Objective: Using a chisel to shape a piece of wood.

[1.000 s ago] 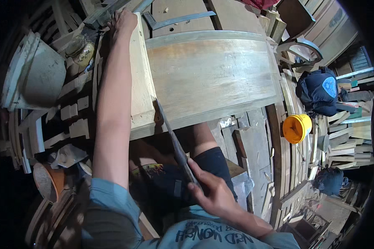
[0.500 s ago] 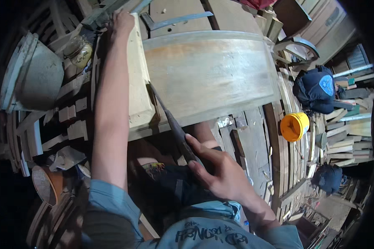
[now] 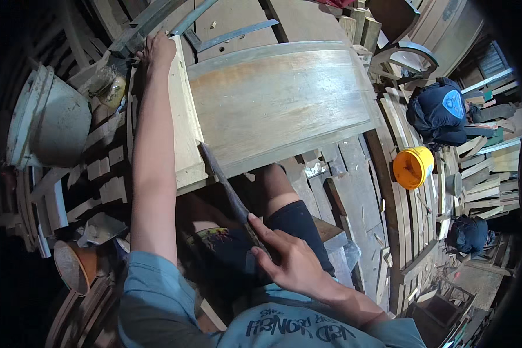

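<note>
My left hand [image 3: 158, 49] is closed over the far end of a pale wooden board [image 3: 187, 122] with a shaped long edge. In my right hand [image 3: 293, 261], held low over my lap, is a long dark tapered file [image 3: 229, 191]. Its tip meets the board's right edge near the close end. Under and beside the board lies a wide, greyish wooden panel [image 3: 284, 95] with a curved far edge and a raised border. My left fingertips are partly hidden around the board's end.
A metal square [image 3: 238, 33] lies on the planks beyond the panel. At left stand a whitish bucket [image 3: 58, 122] and a jar [image 3: 111, 90]. A yellow bucket [image 3: 413, 168], a dark bag [image 3: 438, 111] and stacked timber [image 3: 484, 188] are at right. Wooden slats [image 3: 409, 232] cover the floor.
My right hand has drawn the file back toward my body and slightly left, its tip now closer to the board's near end. My left hand keeps its hold. The whole view has shifted slightly.
</note>
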A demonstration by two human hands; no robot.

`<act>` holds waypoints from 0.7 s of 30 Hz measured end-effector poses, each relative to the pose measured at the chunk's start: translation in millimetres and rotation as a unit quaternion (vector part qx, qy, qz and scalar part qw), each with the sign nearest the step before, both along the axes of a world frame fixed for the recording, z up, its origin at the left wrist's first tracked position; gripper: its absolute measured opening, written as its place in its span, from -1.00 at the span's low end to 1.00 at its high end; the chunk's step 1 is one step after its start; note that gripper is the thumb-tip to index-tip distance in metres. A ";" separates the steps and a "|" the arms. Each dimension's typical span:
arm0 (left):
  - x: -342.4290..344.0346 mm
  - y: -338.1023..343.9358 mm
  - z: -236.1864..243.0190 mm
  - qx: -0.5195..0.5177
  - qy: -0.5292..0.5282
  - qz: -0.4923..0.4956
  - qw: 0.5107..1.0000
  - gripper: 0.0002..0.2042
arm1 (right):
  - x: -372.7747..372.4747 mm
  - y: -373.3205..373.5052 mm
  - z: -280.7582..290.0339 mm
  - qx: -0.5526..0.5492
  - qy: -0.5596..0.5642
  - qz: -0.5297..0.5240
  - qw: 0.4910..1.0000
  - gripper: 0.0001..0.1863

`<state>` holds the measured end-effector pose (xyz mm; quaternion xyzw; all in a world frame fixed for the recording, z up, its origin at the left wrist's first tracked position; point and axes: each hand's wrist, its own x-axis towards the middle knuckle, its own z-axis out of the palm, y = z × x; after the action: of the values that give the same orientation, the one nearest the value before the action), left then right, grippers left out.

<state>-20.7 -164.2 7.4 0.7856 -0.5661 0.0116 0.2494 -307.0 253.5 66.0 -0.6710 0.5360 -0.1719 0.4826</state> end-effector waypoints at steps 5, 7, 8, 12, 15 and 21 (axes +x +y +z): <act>47.2 -9.6 -9.7 -0.020 -0.077 0.033 0.996 -0.65 | 28.2 -27.2 -11.1 -0.031 -0.043 -0.016 0.998 -0.36; 8.2 3.0 -1.2 0.021 -0.017 0.011 1.000 -0.64 | 8.8 -10.6 -17.4 -0.039 -0.046 -0.032 0.998 -0.35; 7.0 5.5 1.9 0.019 -0.017 0.016 1.000 -0.64 | 3.4 -3.6 -17.7 -0.064 -0.063 -0.021 0.996 -0.35; 16.4 8.3 4.2 0.008 -0.041 0.013 0.999 -0.64 | 28.3 -34.4 -5.8 -0.006 -0.026 -0.032 0.999 -0.39; 17.6 9.2 3.5 0.013 -0.049 0.020 0.999 -0.63 | 31.2 -29.0 -24.3 -0.030 -0.049 -0.036 0.998 -0.38; 16.7 12.5 14.5 0.042 -0.077 0.012 0.996 -0.61 | 31.6 -23.4 -27.8 -0.036 -0.098 -0.033 0.994 -0.34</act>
<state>-4.0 -151.7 21.9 0.7988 -0.5745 0.0512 0.1714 -275.3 230.1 38.2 -0.6499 0.5014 -0.2716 0.5025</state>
